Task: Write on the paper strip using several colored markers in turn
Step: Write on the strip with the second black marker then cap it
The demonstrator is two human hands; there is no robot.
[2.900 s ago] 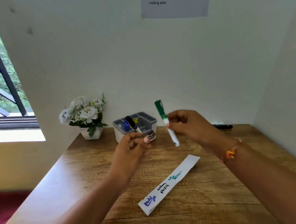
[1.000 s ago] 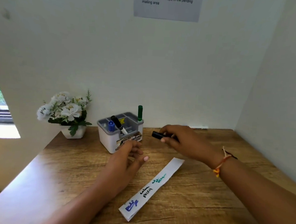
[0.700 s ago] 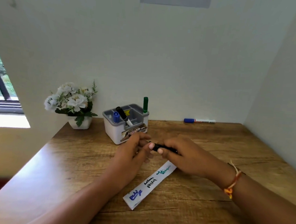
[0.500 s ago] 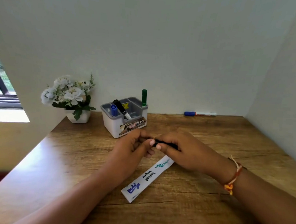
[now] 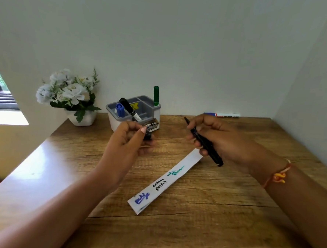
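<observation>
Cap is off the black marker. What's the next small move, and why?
Probably turn the black marker in the right hand tip-down onto the bare far end of the paper strip: its thin tip points up and away, the left hand pinches the cap, and only that end lacks writing.

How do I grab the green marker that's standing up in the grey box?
Pinch the green marker by its green top end, coming straight down from above. It stands upright in the back right corner of the organizer, so only that top part sticks out; the rest is hidden inside. Lifting straight up should probably free it.
</observation>
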